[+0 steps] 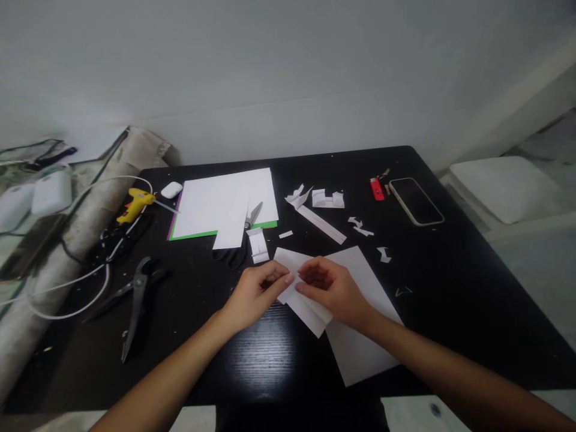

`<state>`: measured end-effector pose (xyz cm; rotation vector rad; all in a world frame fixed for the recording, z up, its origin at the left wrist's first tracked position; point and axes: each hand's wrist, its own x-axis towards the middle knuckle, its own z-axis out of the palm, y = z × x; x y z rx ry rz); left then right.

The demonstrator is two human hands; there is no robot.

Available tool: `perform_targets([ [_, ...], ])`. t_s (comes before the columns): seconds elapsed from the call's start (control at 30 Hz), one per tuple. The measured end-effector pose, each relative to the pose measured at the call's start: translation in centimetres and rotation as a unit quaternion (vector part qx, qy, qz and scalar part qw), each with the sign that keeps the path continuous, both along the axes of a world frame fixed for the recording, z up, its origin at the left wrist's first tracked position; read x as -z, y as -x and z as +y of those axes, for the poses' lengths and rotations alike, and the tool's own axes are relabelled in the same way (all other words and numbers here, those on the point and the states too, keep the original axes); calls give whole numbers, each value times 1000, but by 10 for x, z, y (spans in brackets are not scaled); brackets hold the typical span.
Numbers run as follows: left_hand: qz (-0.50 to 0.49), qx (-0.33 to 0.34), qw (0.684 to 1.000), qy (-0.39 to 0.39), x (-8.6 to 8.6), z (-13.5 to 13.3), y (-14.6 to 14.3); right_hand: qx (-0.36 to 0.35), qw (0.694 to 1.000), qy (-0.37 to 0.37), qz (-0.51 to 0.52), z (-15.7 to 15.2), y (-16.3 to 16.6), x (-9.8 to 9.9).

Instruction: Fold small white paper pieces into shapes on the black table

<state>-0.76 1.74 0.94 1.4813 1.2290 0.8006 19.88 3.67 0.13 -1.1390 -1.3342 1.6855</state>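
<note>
My left hand [258, 294] pinches the edge of a folded white paper piece [308, 315] between thumb and fingertips. Close beside it, my right hand [335, 291] curls over the same piece, its thumb and fingers bent around the edge; its exact fingertip contact is partly hidden. Beneath my right hand and forearm lies a larger white paper sheet [364, 354]. A small folded paper piece [258, 245] rests just beyond my left hand, near black-handled scissors [254, 215] partly covered by paper.
A paper stack [216, 204] lies at the back left, beside a yellow glue gun [135, 205] with a looping white cable. Pliers-like black cutters [137, 294] lie at left. Paper scraps [321, 225], a red lighter [377, 188] and a phone [416, 201] occupy the back right.
</note>
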Motion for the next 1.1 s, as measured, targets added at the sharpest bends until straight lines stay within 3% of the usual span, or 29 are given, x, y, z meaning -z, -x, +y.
perform_targets([
  [0.43,57,27,998,0,4,-2,2,-23,997,55,39,3,1,3],
  [0.7,61,8,998,-9,3,-1,3,-45,991,105,63,3,1,-2],
  [0.93,33,-46,998,21,5,-2,3,-45,953,262,147,5,0,-7],
  [1.1,30,-70,997,23,5,-3,1,-71,967,201,143,5,-2,-5],
])
